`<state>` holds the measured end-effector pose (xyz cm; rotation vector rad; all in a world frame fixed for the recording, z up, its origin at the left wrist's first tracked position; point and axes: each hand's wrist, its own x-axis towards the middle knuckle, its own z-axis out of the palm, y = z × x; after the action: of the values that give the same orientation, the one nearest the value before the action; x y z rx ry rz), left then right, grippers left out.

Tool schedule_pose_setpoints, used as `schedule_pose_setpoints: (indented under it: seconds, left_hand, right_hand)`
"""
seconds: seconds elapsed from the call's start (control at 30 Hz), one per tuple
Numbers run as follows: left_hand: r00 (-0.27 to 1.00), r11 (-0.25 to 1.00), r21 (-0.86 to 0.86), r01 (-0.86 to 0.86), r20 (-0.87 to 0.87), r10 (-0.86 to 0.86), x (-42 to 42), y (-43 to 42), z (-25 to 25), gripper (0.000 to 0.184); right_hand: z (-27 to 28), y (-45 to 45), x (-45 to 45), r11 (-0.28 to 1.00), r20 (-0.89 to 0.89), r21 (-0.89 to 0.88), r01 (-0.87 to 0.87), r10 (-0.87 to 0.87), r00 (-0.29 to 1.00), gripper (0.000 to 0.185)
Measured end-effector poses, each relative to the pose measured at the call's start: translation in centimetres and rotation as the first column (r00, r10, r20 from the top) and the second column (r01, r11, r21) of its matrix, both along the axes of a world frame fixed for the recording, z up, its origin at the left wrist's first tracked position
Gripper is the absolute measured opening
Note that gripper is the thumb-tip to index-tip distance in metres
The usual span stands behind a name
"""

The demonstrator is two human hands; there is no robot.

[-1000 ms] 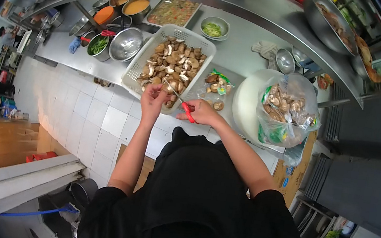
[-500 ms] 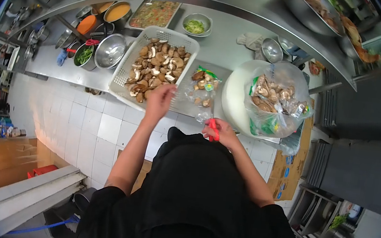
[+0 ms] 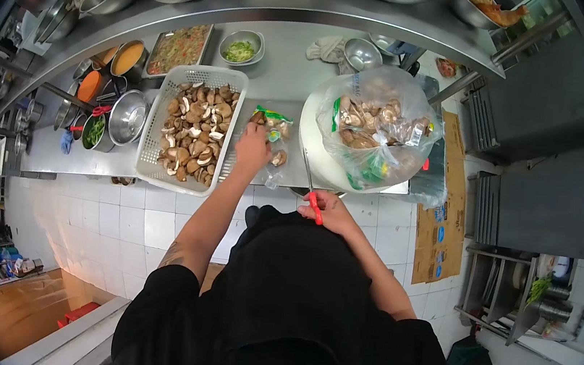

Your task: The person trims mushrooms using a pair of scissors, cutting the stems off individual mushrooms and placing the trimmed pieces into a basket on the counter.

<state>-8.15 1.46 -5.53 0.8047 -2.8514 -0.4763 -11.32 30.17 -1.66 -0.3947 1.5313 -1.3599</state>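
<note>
The left hand (image 3: 253,146) has moved from the near corner of the white basket (image 3: 154,122) to the small bag (image 3: 274,135), fingers bent downward, though whether they grip anything I cannot tell; the right hand (image 3: 335,214) holds one pair of red-handled scissors (image 3: 316,209). Mushrooms (image 3: 196,131), brown-capped with white patches, fill that one basket, too heaped to count, and more lie in two clear bags, the small one and a large one (image 3: 390,155).
</note>
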Motion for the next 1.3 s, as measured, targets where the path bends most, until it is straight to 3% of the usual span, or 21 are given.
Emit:
schedule_pose_setpoints:
  seconds: [0.1, 0.17, 0.2, 0.27, 0.3, 0.37, 0.4, 0.5, 0.63, 0.77, 1.0, 1.07, 1.1, 1.17, 1.3]
  left_hand:
    - [0.996, 0.996, 0.080, -0.029, -0.079, 0.036, 1.2, -0.1, 1.0, 0.037]
    - [0.958, 0.966, 0.254, 0.041, -0.284, 0.034, 2.5, -0.6, 1.6, 0.038]
    - [0.957, 0.967, 0.254, 0.029, -0.286, 0.046, 3.1, -0.7, 1.9, 0.038]
    - [0.867, 0.698, 0.676, 0.238, -0.471, 0.161, 4.4, -1.0, 2.6, 0.040]
    - [0.865, 0.702, 0.675, 0.228, -0.471, 0.171, 5.0, -0.9, 3.2, 0.040]
    - [0.830, 0.355, 0.879, 0.318, -0.439, 0.344, 6.0, -0.3, 5.0, 0.043]
    - [0.827, 0.330, 0.887, 0.323, -0.435, 0.357, 6.5, -0.1, 5.7, 0.048]
    - [0.770, 0.330, 0.868, 0.371, -0.486, 0.414, 7.3, 0.4, 6.8, 0.050]
    - [0.792, 0.514, 0.803, 0.302, -0.512, 0.334, 8.6, -0.3, 5.7, 0.056]
    - [0.786, 0.504, 0.816, 0.283, -0.498, 0.365, 9.4, -0.6, 5.3, 0.050]
    - [0.853, 0.518, 0.841, 0.156, -0.379, 0.359, 9.6, -1.4, 3.3, 0.038]
    - [0.852, 0.389, 0.916, 0.101, -0.282, 0.442, 9.5, -2.0, 2.4, 0.034]
    - [0.853, 0.389, 0.916, 0.101, -0.281, 0.440, 9.5, -2.0, 2.4, 0.034]
    - [0.865, 0.401, 0.916, 0.012, -0.211, 0.455, 9.7, -2.1, 2.3, 0.033]
    - [0.828, 0.451, 0.892, -0.017, -0.240, 0.507, 9.9, -2.5, 2.6, 0.030]
  right_hand:
    - [-0.2, 0.0, -0.4, 0.999, -0.074, 0.040, -0.018, 0.020, 0.997, 0.042]
    - [-1.6, -0.2, -1.0, 0.975, -0.349, 0.205, -0.089, 0.157, 0.924, 0.051]
    - [-0.4, -0.7, -1.3, 0.974, -0.350, 0.205, -0.100, 0.169, 0.921, 0.051]
    - [3.4, -2.2, -1.6, 0.940, -0.600, 0.323, -0.112, 0.294, 0.744, 0.052]
    - [3.8, -2.7, -1.6, 0.939, -0.600, 0.321, -0.124, 0.303, 0.740, 0.052]
    - [4.4, -3.7, -1.6, 0.978, -0.731, 0.202, -0.058, 0.189, 0.655, 0.049]
    - [4.8, -4.3, -1.6, 0.977, -0.732, 0.202, -0.070, 0.198, 0.652, 0.049]
    - [6.5, -5.8, -1.7, 0.965, -0.801, 0.254, -0.059, 0.244, 0.547, 0.048]
    - [8.0, -6.8, -1.7, 0.956, -0.826, 0.284, -0.074, 0.283, 0.489, 0.049]
    - [7.1, -7.2, -2.1, 0.939, -0.863, 0.327, -0.103, 0.341, 0.372, 0.052]
    - [4.3, -8.8, -1.6, 0.869, -0.758, 0.448, -0.211, 0.494, 0.426, 0.050]
    - [2.7, -9.3, -1.3, 0.859, -0.666, 0.461, -0.223, 0.501, 0.553, 0.049]
    - [2.4, -9.3, -1.3, 0.860, -0.666, 0.461, -0.221, 0.499, 0.555, 0.049]
    - [2.0, -9.2, -0.9, 0.857, -0.371, 0.419, -0.301, 0.464, 0.805, 0.053]
    - [0.6, -8.4, -0.5, 0.916, -0.294, 0.279, -0.286, 0.366, 0.883, 0.058]
